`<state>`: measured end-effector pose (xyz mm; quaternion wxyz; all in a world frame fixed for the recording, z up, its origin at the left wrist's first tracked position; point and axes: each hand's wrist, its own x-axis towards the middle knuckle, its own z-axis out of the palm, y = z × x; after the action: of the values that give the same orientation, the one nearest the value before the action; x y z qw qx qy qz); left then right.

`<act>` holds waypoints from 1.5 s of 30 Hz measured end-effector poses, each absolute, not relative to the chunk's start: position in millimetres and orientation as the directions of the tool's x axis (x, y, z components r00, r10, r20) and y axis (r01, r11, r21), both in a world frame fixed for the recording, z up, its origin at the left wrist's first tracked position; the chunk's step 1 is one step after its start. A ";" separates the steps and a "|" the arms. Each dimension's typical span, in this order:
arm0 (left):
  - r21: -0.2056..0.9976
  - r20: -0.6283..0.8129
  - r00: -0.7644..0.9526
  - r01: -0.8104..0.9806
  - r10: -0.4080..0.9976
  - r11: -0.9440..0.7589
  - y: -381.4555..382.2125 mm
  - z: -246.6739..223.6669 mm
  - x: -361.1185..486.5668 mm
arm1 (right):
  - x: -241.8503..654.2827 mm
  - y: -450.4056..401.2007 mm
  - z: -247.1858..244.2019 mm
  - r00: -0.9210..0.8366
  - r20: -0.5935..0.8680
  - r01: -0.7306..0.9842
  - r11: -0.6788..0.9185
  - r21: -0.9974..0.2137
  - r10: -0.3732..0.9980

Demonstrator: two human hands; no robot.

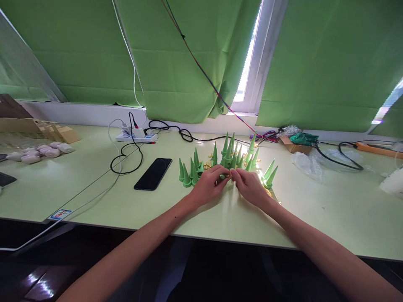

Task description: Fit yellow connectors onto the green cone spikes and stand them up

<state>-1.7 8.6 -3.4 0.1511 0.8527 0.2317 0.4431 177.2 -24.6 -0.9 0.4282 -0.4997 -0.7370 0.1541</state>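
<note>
My left hand (208,184) is closed around a green cone (223,176), which lies roughly sideways in the fingers. Fingertip to fingertip with it, my right hand (252,187) pinches at the cone's end, where a tiny yellowish part (229,175) shows. The fingers hide most of that part. Just beyond both hands, several pointed green cones (187,179) stand upright on the table in a loose cluster. Small yellow pieces (207,165) lie among them. Beside my right wrist, more green cones (270,178) stand close to other yellow bits.
A black phone (153,174) lies left of the cones. Behind it are a white power strip (137,136) and looping black cables (142,159). A small cardboard box (296,145) and clear plastic bags (308,165) sit at right. Pale wrapped bundles (48,151) are far left.
</note>
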 end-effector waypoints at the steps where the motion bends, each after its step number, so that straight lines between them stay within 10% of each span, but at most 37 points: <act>1: 0.465 0.690 0.492 0.262 0.531 -0.846 8.7 -3.2 -1.7 | 177.2 -25.0 -1.0 -0.123 0.475 0.597 0.447 -0.666 0.871; 45: 0.465 0.677 0.510 0.264 0.531 -0.845 9.9 -5.5 -2.0 | 177.1 -25.0 -1.0 -0.158 0.496 0.566 0.489 -0.663 0.854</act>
<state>-2.0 9.9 -5.5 0.1529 0.8552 0.2324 0.4373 177.1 -25.0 -1.0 0.4391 -0.4779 -0.7429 0.1639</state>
